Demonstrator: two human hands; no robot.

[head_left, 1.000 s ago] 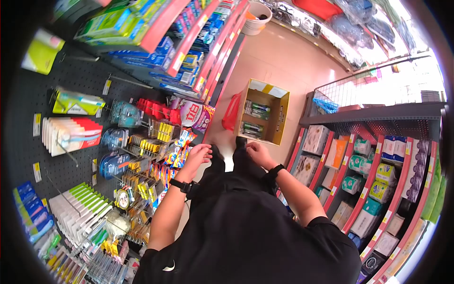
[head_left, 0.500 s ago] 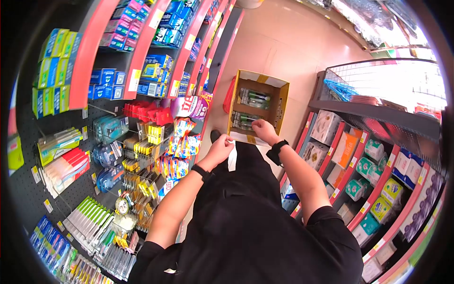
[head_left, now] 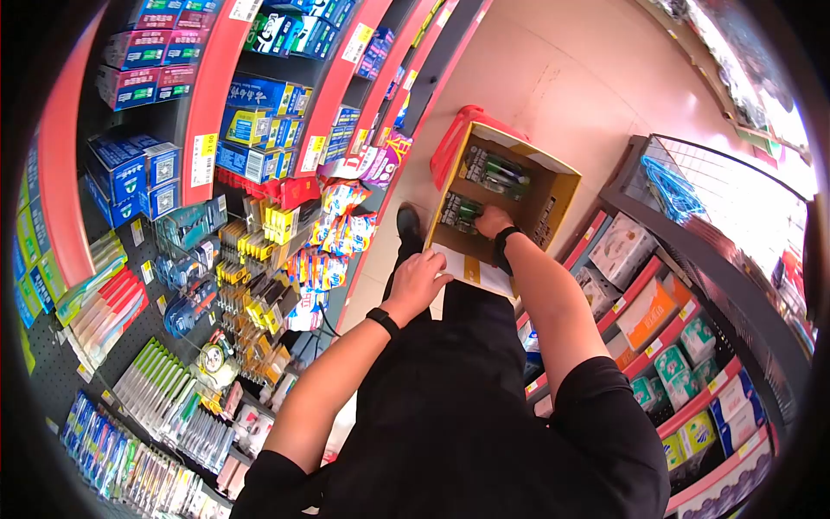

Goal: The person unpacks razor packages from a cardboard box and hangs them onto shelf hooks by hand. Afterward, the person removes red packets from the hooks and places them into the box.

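An open cardboard box (head_left: 560, 177) with yellow outer sides stands in front of me. Inside it lie two groups of clear packs with green contents, a far group of packs (head_left: 494, 173) and a near group of packs (head_left: 460, 212). My right hand (head_left: 495, 222) reaches into the box beside the near packs, its fingers curled down and partly hidden. What they hold, if anything, I cannot make out. My left hand (head_left: 418, 282) is closed on the box's near left corner, by the pale flap (head_left: 471, 270).
A red basket or stool (head_left: 454, 147) sits behind the box. Shelves with toothpaste boxes (head_left: 251, 125) and hanging toothbrushes (head_left: 112, 450) line the left. On the right are shelves of tissue packs (head_left: 683, 372) and a wire bin with blue hangers (head_left: 670, 190). My shoe (head_left: 408, 223) is left of the box.
The view has shifted, and the box appears farther right. My right hand has gone deeper into the box. My left hand stays at the near left corner, its fingers more spread along the edge.
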